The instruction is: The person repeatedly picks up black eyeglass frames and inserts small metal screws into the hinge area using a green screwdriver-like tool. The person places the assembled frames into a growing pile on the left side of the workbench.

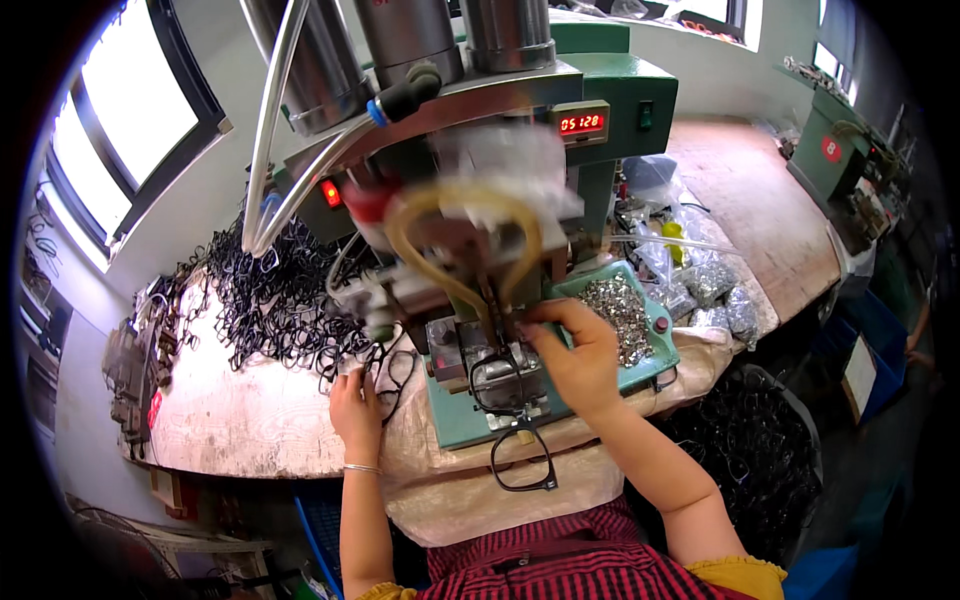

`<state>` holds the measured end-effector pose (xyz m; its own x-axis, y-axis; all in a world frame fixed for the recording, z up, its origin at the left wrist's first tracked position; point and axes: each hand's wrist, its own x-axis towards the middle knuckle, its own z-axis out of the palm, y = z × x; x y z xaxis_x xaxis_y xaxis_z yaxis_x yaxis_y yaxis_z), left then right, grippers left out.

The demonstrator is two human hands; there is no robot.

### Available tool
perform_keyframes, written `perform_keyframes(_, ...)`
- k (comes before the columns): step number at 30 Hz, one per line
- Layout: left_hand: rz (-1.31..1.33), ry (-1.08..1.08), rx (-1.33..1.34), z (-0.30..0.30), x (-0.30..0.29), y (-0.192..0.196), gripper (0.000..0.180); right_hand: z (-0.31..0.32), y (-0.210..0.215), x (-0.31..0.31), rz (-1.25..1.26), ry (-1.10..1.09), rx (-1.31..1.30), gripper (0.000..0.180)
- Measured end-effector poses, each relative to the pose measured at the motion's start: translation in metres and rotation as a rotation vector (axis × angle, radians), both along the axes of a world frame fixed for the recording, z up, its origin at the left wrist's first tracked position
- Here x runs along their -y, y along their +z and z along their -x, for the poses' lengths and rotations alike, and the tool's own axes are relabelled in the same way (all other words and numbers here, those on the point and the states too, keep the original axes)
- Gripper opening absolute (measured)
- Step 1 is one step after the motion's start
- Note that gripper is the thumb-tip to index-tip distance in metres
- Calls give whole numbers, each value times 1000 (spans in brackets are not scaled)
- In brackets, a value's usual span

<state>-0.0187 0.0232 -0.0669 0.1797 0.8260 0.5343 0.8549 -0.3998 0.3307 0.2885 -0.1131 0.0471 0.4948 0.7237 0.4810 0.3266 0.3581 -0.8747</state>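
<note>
A black eyeglass frame (549, 480) sits in the fixture at the front of a green and metal press (450, 420). One rim lies under the press head, and the other hangs over the table's near edge. My right hand (582, 365) reaches in beside the tooling with thumb and fingers pinched; what they hold, if anything, is hidden. At the near edge of a heap of black eyeglass frames (290, 275), my left hand (356, 408) is closed on another black frame (379, 356). A blurred yellowish loop (535, 235) partly covers the tooling.
Right of the press stands a green tray (655, 350) of small metal parts. Clear bags of parts (710, 280) lie behind it. A large sack of black frames (750, 440) is below the table to the right. Clear hoses (270, 130) hang at the upper left.
</note>
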Motion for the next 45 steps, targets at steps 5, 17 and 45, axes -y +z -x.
perform_keyframes(5, -17, -183, 848, -32, 22, 65, 15, 18, 6, -1, 32, 195, -232, 36)
perform_keyframes(17, -132, -736, 1327, -30, 66, 144, 25, 9, 18, 4, 111, 404, -404, 63)
perform_keyframes(45, -43, -812, 1024, -105, 83, 192, 14, 14, 16, 1, 5, 335, -338, 50)
